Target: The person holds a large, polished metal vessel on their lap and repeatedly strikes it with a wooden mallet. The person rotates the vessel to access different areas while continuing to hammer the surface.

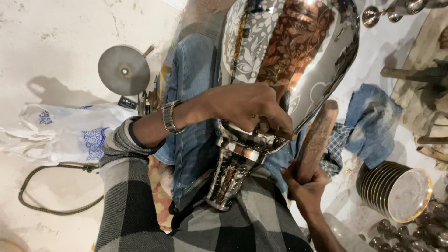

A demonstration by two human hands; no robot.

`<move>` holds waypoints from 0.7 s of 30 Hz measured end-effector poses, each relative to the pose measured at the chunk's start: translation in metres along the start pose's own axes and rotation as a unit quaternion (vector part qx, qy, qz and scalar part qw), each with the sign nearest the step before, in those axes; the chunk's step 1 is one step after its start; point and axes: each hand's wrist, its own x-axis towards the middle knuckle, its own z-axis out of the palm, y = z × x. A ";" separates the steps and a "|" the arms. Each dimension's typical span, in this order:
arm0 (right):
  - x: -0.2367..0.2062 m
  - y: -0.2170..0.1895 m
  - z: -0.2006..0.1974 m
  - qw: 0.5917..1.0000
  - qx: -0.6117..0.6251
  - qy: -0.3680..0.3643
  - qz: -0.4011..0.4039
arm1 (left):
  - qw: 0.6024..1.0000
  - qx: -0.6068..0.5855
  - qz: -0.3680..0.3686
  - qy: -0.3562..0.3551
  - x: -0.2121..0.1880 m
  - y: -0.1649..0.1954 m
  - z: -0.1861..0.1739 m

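We see the engraved metal vase (pixel 280 60) lying lengthwise across the lap, left hand (pixel 247 109) clamped on its neck, right hand (pixel 305 184) gripping the wooden mallet (pixel 317 140) just beside it.

vase top: the engraved metal vase (pixel 289 46) runs past the upper edge, beyond the left hand (pixel 247 109).
tool in left hand: hidden under the curled fingers.
mallet handle: wrapped by the right hand (pixel 305 184).
right forearm: cut off at the bottom edge.

Grey disc (pixel 124 70), white bag (pixel 65 128), stacked plates (pixel 396 190), blue cloth (pixel 373 122).
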 end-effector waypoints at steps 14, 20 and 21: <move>0.001 0.014 -0.009 0.954 -0.001 0.126 -0.274 | 0.997 0.042 0.045 -0.039 0.006 -0.008 0.004; 0.013 0.015 -0.007 0.944 -0.010 0.065 -0.322 | 0.996 0.080 0.000 -0.044 0.002 0.003 0.001; 0.013 0.017 -0.008 0.942 -0.101 0.057 -0.316 | 0.995 0.092 -0.009 -0.039 -0.001 0.004 0.001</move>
